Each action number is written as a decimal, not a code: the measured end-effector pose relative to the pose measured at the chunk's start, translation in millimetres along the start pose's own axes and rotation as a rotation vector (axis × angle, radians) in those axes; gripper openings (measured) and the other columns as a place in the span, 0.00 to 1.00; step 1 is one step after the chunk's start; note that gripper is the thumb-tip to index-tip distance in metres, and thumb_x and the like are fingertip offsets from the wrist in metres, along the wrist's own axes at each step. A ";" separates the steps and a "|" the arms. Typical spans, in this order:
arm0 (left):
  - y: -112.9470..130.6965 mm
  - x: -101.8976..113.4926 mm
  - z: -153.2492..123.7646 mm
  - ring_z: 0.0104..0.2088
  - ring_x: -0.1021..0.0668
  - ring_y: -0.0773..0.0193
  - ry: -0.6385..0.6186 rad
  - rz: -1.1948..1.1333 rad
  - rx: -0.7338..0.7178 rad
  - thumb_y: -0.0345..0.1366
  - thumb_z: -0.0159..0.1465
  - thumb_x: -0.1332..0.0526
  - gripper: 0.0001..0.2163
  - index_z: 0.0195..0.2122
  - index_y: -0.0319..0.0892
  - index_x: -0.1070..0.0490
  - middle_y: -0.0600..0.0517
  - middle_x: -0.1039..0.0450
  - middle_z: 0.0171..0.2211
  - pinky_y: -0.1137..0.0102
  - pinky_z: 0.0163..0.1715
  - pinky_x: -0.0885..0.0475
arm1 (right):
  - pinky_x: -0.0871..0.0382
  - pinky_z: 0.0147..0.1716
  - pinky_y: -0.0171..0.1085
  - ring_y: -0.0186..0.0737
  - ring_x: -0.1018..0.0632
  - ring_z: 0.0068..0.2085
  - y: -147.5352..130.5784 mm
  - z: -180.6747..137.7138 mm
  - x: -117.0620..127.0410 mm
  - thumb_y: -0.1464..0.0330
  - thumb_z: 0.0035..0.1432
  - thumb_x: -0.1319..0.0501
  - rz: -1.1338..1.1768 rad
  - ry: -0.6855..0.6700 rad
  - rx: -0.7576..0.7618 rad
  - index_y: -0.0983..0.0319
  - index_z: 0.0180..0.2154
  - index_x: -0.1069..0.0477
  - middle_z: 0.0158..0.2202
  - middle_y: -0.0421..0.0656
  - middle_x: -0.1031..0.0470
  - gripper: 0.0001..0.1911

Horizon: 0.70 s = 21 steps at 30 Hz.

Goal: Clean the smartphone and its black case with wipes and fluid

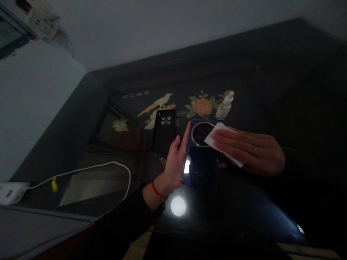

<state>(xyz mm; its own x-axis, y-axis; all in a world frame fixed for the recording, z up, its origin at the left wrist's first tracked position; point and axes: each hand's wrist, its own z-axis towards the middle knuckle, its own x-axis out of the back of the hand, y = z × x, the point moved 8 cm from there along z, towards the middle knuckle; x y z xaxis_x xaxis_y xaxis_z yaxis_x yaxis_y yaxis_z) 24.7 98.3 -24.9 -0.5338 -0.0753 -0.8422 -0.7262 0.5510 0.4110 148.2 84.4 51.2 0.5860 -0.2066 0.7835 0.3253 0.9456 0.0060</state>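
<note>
A dark blue phone (202,166) with a round camera ring lies back up above the glossy black table. My left hand (176,159), with a red string at the wrist, holds the phone's left edge, fingers along its side. My right hand (251,150), wearing a ring, presses a white wipe (221,139) with flat fingers onto the phone beside the camera ring. A black phone case (164,130) lies on the table just left of the phone. A small clear spray bottle (225,105) with a white cap stands behind the phone.
The black table (271,90) bears a painted bird and flower inlay. A white cable (119,169) loops at the left from a white charger (11,191). A bright lamp reflection shines near the front edge. A light wall runs behind.
</note>
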 end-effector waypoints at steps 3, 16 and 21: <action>-10.1 -6.4 -2.3 0.64 0.39 0.44 -0.075 0.021 0.085 0.51 0.68 0.56 0.22 0.63 0.69 0.49 0.60 0.49 0.68 0.40 0.60 0.47 | 0.31 0.58 0.50 0.51 0.31 0.60 14.0 -0.8 8.1 0.76 0.61 0.40 -0.023 0.063 -0.085 0.70 0.61 0.40 0.58 0.58 0.31 0.27; -13.3 -9.0 -6.6 0.65 0.42 0.41 -0.081 0.046 0.088 0.51 0.68 0.57 0.22 0.64 0.67 0.48 0.61 0.53 0.69 0.37 0.58 0.45 | 0.31 0.57 0.52 0.53 0.34 0.62 6.7 5.2 -5.4 0.75 0.63 0.43 0.009 0.013 -0.074 0.70 0.64 0.45 0.58 0.60 0.32 0.29; -1.8 -3.7 -2.3 0.67 0.45 0.50 0.007 0.034 -0.017 0.49 0.69 0.58 0.23 0.65 0.62 0.48 0.61 0.49 0.68 0.47 0.63 0.48 | 0.29 0.55 0.52 0.55 0.32 0.61 5.4 6.0 -6.2 0.77 0.59 0.40 0.003 0.023 -0.068 0.73 0.60 0.39 0.56 0.62 0.30 0.27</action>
<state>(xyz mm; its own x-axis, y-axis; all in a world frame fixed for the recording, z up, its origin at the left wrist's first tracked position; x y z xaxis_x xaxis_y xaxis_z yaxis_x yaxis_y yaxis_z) 27.0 95.7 -21.8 -0.5612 -0.0632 -0.8252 -0.7152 0.5390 0.4450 141.9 92.3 50.0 0.6035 -0.2098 0.7693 0.3728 0.9271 -0.0397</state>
